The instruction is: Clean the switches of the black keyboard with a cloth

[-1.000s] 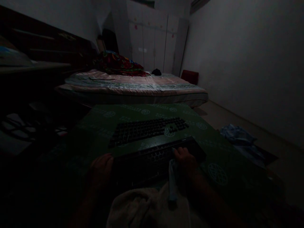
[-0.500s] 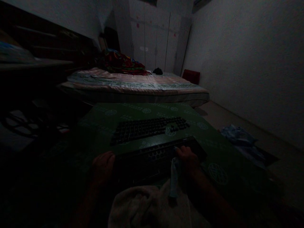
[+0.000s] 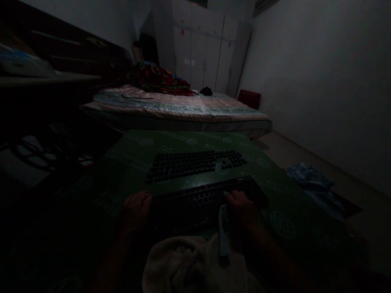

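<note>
A black keyboard base (image 3: 183, 207), apparently with its keycaps off, lies tilted across the green tabletop in front of me. My left hand (image 3: 137, 207) is closed round its left end. Over the right part of the base, my right hand (image 3: 241, 205) pinches a light blue cloth strip (image 3: 224, 234), whose tip shows at the fingertips and whose loose end hangs down. Behind the base, loose black keycaps (image 3: 189, 163) are laid out in keyboard order. It is dark, so finer details of the base cannot be made out.
The green table (image 3: 171, 140) has white printed logos. Beige fabric (image 3: 195, 264) bunches at its near edge. Beyond stands a bed (image 3: 189, 108) with a red patterned blanket (image 3: 161, 79). Blue-white cloth (image 3: 308, 175) lies low at the right; a dark spoked wheel (image 3: 33, 154) is at left.
The view has shifted slightly, so the room sits a little further right. My right hand has moved very little over the keyboard base; my left hand keeps its hold on the end.
</note>
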